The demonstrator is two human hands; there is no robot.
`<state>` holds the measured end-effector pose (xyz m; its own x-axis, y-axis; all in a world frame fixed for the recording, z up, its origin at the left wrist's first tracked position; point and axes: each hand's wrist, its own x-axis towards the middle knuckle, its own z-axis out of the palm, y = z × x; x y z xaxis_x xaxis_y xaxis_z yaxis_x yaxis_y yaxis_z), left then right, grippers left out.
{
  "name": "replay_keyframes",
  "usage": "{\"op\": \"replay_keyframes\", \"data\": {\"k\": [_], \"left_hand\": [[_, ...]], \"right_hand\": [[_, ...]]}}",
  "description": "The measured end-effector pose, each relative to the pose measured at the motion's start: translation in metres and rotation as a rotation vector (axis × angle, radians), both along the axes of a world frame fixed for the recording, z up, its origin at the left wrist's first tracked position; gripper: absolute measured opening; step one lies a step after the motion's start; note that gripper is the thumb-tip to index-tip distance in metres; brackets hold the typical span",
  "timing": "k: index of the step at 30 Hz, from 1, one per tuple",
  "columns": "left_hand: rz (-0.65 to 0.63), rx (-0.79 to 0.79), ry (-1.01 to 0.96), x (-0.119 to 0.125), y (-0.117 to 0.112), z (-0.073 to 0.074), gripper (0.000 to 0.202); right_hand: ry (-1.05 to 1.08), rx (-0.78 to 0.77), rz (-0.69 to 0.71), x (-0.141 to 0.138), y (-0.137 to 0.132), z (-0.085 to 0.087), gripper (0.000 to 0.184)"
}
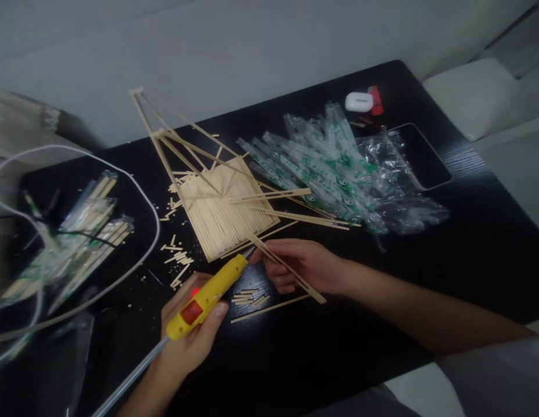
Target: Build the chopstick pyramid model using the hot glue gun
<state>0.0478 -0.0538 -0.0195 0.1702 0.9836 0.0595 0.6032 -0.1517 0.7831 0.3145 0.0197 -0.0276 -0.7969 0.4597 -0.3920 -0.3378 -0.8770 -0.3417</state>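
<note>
My left hand point(189, 339) is wrapped round a yellow glue gun point(208, 295), whose nozzle points up and right toward the near corner of a flat panel of wooden sticks point(221, 208). My right hand point(302, 266) pinches a long wooden stick point(287, 266) that slants from the panel's corner down to the right. A frame of thin sticks point(165, 133) rises from the panel's far side. Short stick offcuts point(247, 298) lie on the black table point(469, 243) between my hands.
Empty green-printed chopstick wrappers point(321, 168) are piled right of the panel. A phone point(426, 156), a white earbud case point(359, 102) and a red item lie far right. Packs of chopsticks point(78, 231) and a white cable point(148, 202) lie on the left.
</note>
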Motion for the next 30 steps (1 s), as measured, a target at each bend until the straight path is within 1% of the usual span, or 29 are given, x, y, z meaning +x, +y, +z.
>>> {"op": "replay_keyframes", "data": {"k": [3, 10, 16, 23, 27, 30], "left_hand": [[-0.030, 0.035, 0.000, -0.0005, 0.0015, 0.0007, 0.007], [-0.041, 0.020, 0.041, -0.0004, 0.0041, 0.0015, 0.014], [-0.076, 0.050, 0.014, 0.0028, 0.0055, 0.0052, 0.005], [-0.029, 0.008, 0.026, 0.0040, 0.0053, 0.0051, 0.015], [-0.034, 0.019, 0.042, 0.0035, 0.0053, 0.0046, 0.015], [-0.055, 0.035, 0.048, 0.0032, 0.0053, 0.0044, 0.010]], "right_hand": [[-0.009, 0.016, -0.008, -0.0002, -0.0012, 0.0000, 0.027], [-0.037, 0.046, -0.031, -0.0023, -0.0038, -0.0011, 0.028], [-0.032, 0.059, -0.035, -0.0032, -0.0033, -0.0018, 0.027], [-0.040, 0.092, -0.047, -0.0055, -0.0043, -0.0016, 0.031], [-0.038, 0.104, -0.045, -0.0057, -0.0055, -0.0037, 0.031], [-0.037, 0.109, -0.042, -0.0053, -0.0059, -0.0045, 0.032]]}}
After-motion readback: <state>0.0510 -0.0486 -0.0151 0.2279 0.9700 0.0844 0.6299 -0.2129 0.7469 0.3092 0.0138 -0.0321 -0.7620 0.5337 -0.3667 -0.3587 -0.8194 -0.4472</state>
